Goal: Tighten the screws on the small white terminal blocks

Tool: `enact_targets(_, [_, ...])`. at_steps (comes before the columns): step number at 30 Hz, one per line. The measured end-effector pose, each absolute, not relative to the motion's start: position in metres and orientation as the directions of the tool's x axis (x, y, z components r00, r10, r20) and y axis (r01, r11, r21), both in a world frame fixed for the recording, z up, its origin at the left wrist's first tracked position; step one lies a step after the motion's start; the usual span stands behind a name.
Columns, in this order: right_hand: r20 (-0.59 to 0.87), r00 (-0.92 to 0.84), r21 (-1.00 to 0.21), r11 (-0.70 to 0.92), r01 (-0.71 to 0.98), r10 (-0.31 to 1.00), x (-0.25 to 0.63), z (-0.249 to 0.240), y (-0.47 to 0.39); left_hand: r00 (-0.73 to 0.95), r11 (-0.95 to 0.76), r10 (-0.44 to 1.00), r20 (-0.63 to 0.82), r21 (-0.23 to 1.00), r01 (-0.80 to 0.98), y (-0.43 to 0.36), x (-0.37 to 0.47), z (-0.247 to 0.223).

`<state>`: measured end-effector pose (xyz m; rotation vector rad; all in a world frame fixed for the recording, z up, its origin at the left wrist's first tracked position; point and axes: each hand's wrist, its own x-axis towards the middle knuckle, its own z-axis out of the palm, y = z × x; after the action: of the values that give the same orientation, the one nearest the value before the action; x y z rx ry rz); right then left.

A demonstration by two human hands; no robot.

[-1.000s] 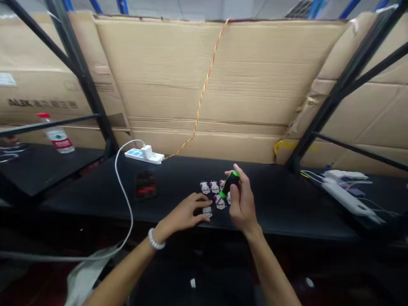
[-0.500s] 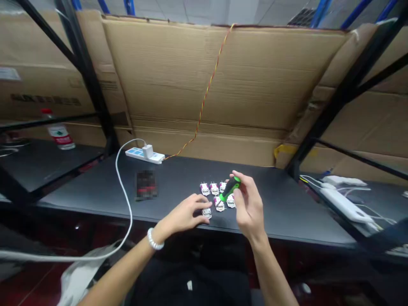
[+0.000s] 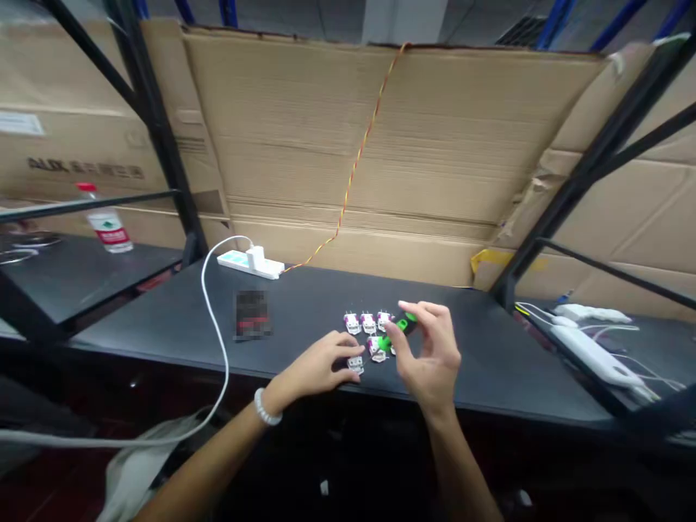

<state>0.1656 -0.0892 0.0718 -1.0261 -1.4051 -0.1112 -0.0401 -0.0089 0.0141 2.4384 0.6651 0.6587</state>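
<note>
Between fingers, green-black screwdriver (image 3: 399,333).

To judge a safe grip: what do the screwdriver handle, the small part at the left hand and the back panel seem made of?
Screwdriver handle: probably plastic or rubber, going by its bright green and black colouring; finish unclear.
Small part at the left hand: likely hard plastic, whitish with moulded-looking shapes.
Back panel: matt cardboard, brown with fine ridges.

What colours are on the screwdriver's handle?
Green and black; the screwdriver shows best in the head view.
</note>
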Motion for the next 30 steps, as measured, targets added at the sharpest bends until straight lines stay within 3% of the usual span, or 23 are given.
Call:
enact_targets(5, [0.769,0.142,-0.598,0.623,0.504,0.623,0.1656,0.0718,-0.0896,0.762,-0.75,0.564,0.32,0.585,0.309,-0.0087,-0.0403,0.0133])
enact_targets(9, [0.83,0.225,-0.525,0.578,0.625,0.511,0.1673,0.0715,-0.0899,0.759,-0.748,0.566,0.322,0.589,0.307,-0.0086,-0.0403,0.0129])
enact_targets(15, [0.792,0.069,-0.535,0.635,0.557,0.606,0.1694,0.0762,-0.0939,0.763,-0.747,0.561,0.322,0.593,0.299,-0.0077,-0.0414,0.0113])
enact_targets(20, [0.852,0.206,-0.487,0.586,0.647,0.481,0.1666,0.0759,-0.0924,0.76,-0.748,0.564,0.323,0.589,0.304,-0.0087,-0.041,0.0123])
enact_targets(26, [0.81,0.143,-0.538,0.622,0.569,0.569,0.1677,0.0746,-0.0904,0.764,-0.741,0.566,0.309,0.596,0.309,-0.008,-0.0407,0.0129])
enact_targets(30, [0.848,0.225,-0.501,0.583,0.64,0.481,0.1673,0.0734,-0.0899,0.76,-0.74,0.571,0.31,0.595,0.313,-0.0077,-0.0407,0.0118])
